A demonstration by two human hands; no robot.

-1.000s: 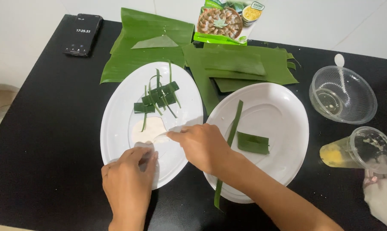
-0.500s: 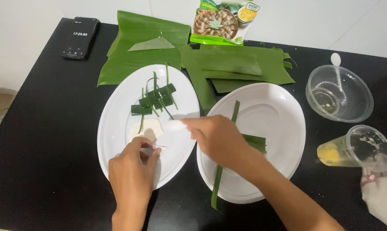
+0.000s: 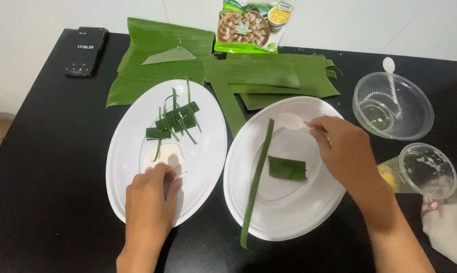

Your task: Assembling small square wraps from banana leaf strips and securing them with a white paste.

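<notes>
Hands, two, bare, well apart, one over each plate.

Left hand [image 3: 150, 194]: resting on the near part of the left plate [image 3: 132, 129], fingertips pinched together on the near edge of a thin white dough sheet [image 3: 164, 154] that lies flat on that plate.

Right hand [image 3: 342, 146]: over the far right part of the right plate [image 3: 284, 222], thumb and forefinger closed on a second thin white dough piece [image 3: 290, 121], held at the plate's far rim.

Left plate, white, oval: also carries a small woven bundle of dark green leaf strips [image 3: 175, 120], just beyond the dough sheet, loose strip ends sticking out.

Right plate, white, oval: carries a folded leaf piece [image 3: 287, 168] near its middle and a long narrow leaf strip [image 3: 256, 182] laid lengthwise, its near end overhanging the rim onto the counter [image 3: 41, 151].

Counter, black: banana leaves [image 3: 157, 60], large cut sheets, beyond both plates; a printed food packet [image 3: 248, 28] at the far edge; a dark phone [image 3: 86, 50] at far left, screen lit.

Right side: clear plastic bowl [image 3: 393, 106] with a white spoon [image 3: 390, 68] standing in it; nearer, a clear plastic cup [image 3: 423, 169] on its side with yellow residue; a pale plastic bag [image 3: 448, 227] at the near right corner.
</notes>
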